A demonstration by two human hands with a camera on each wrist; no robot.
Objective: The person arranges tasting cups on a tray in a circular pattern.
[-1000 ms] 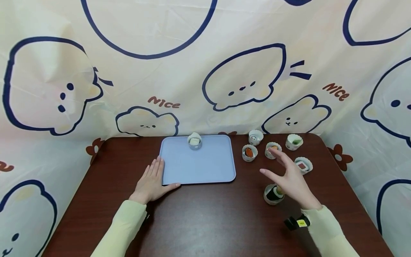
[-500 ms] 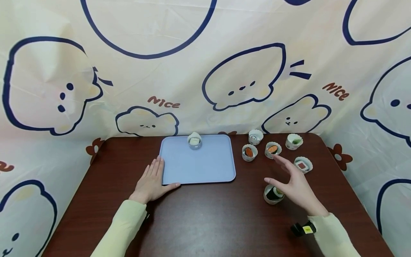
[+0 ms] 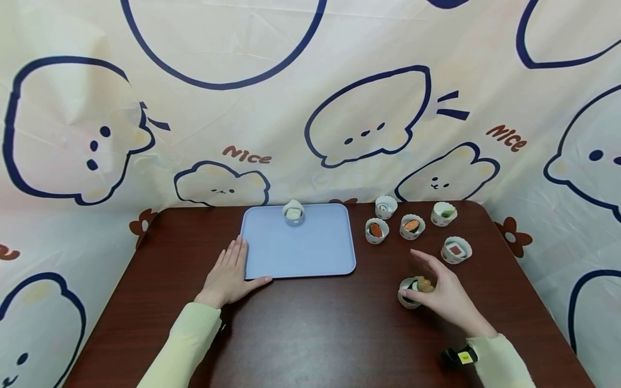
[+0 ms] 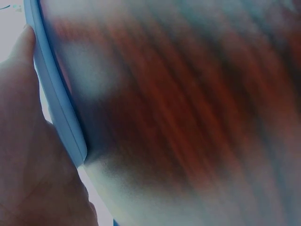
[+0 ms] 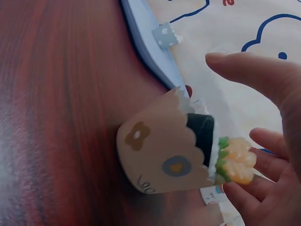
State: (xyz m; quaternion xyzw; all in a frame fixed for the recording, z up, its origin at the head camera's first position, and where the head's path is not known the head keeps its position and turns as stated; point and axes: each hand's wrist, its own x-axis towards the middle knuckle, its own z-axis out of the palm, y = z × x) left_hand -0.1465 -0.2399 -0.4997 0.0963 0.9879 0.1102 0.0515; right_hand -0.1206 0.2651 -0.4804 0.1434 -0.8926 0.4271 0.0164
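Note:
My left hand (image 3: 230,275) lies flat with straight fingers at the left edge of the blue tray (image 3: 298,248), thumb along the near-left corner. My right hand (image 3: 446,293) hovers at a paper cup (image 3: 406,303) near the table's right side, thumb and fingers spread. Inside that cup stands a dark-wrapped sushi piece (image 5: 201,141) with an orange and green topping (image 5: 237,160). In the right wrist view, the thumb (image 5: 254,70) is apart from the cup, and the fingers (image 5: 263,183) are close beside the topping. At the tray's far edge stands another paper cup (image 3: 293,215) holding something pale.
Behind the right hand, several paper cups with sushi pieces stand on the brown table (image 3: 310,334): one (image 3: 377,230) with an orange-red piece, one (image 3: 412,226) with an orange piece, one (image 3: 456,250) nearest the right edge. A patterned cloth (image 3: 291,118) hangs behind.
My right hand has drawn back toward me and lowered to the near cup, its thumb coming over the cup's rim in the head view. The left hand and tray have stayed put.

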